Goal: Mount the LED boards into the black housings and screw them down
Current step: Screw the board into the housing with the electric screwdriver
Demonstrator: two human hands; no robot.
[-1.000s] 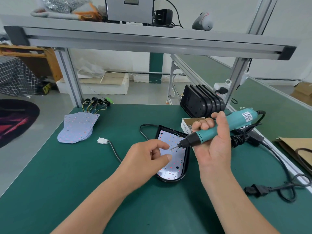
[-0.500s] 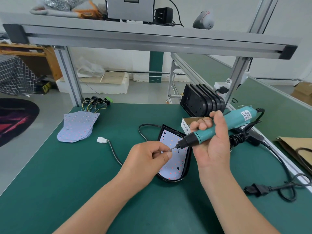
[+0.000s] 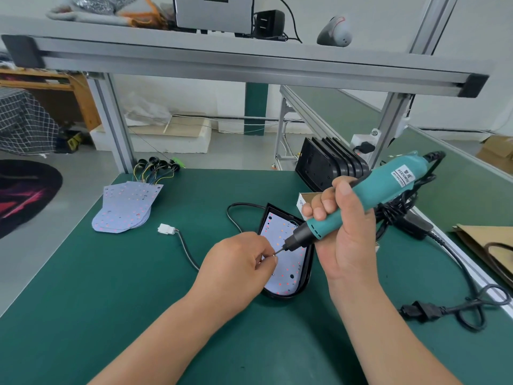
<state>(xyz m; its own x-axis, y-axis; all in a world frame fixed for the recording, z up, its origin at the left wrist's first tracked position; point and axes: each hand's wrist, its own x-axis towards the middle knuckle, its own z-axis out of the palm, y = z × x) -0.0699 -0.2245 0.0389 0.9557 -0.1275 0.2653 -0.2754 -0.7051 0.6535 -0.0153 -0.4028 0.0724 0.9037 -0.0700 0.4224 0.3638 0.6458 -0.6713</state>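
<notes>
Filling most of the view is a big green table [image 3: 111,315]. Over its far side runs a long grey metal shelf [image 3: 249,62] on metal legs.

Two bare arms reach in from the bottom. The right hand [image 3: 344,240] is up in the air over the right part of the table. Its fingers and thumb are wrapped tight around a blue-green screwdriver [image 3: 383,195]. The screwdriver is tilted, with its thin metal tip pointing down and to the left. The left hand [image 3: 236,268] is lower, just left of that tip. Its thumb and first finger pinch a tiny shiny screw [image 3: 274,254] right at the tip.

Under both hands, one black housing [image 3: 280,296] lies flat near the middle of the table. An LED board [image 3: 288,268] sits inside it, pale with small red dots. I cannot tell if any screws are in the board yet.

A thin black cable [image 3: 188,251] runs from the housing off to the left and ends in a small white plug [image 3: 166,228].

More black housings [image 3: 327,168] stand on edge in a row at the far right of the table, behind the screwdriver. A pile of LED boards [image 3: 125,207] lies flat at the far left, well apart from the hands.

A small cardboard box [image 3: 304,200] peeks out just behind the right hand's fingers. A black power plug [image 3: 416,312] lies on the table to the right of the right arm.
</notes>
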